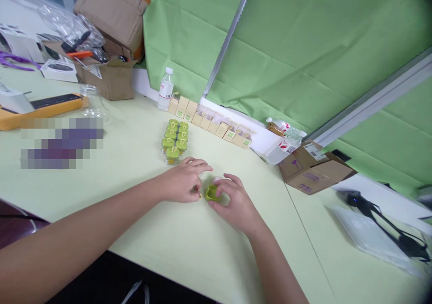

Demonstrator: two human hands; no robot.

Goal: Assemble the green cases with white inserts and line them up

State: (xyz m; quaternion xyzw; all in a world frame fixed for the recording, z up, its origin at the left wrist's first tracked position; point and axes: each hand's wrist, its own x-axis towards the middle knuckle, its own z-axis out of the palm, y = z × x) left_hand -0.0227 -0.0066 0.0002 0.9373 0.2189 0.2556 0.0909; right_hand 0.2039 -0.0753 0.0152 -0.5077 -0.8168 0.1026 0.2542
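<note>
Pale green tabletop [182, 241], its near edge slanting down from left to right; a dark gap below it. Both forearms reach in over this edge, hands meeting near mid-table.

Right hand [235, 203]: thumb and fingers bent in a narrow pinch, closed on a green cap [212, 195]. Cap sits low, at or just above the tabletop, between the two hands. Hollow side faces up and somewhat toward the left hand; outline squarish, no clear long axis. A pale pinkish piece [217, 178] shows just beyond it, partly behind the fingers.

Left hand [184, 181]: back of hand uppermost, fingers pointing right toward the cap, index and thumb curled down. Something small and clear shows about the fingers; cannot tell whether they grip it. Small yellow loop [200, 196] just beside these fingertips, short of the cap.

Beyond the left hand: jars [173, 155] with green lids, upright, two columns running away from the person, a yellow loop on top of each lid that shows clearly.

Right side: black cable [381, 221] beside a clear plastic bag [367, 236]. Left side: orange power strip [69, 100].

Farther: cartons [202, 118] in a slanting row, an upright bottle [165, 90] at their left end, a cardboard box [310, 167] off to the right. Green cloth [276, 43] hangs behind.
</note>
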